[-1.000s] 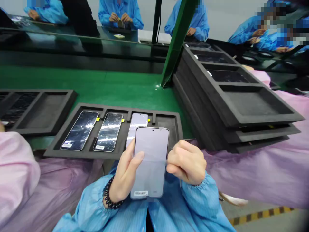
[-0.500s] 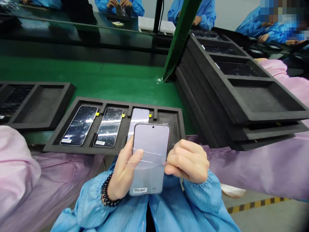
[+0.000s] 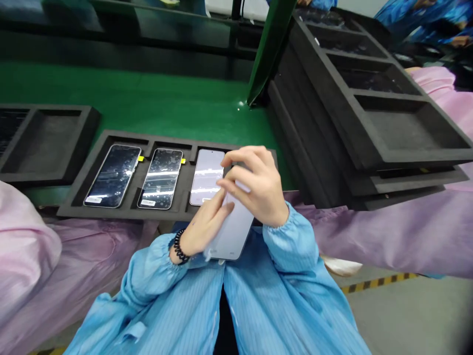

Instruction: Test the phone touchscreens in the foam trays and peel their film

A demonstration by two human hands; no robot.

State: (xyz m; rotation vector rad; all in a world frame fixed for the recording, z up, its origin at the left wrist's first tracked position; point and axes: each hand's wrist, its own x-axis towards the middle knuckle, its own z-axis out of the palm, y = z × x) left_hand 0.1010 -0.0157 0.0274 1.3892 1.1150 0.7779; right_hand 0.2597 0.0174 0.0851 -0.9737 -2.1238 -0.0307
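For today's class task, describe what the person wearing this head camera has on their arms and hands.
The left sleeve and right sleeve are light blue, finely striped, with gathered elastic cuffs. A black coiled bracelet circles the left wrist. The left hand and right hand are bare, ungloved.

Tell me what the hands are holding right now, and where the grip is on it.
A smartphone: the left hand holds its side around the middle, and the right hand covers its upper end. The lower end shows free.
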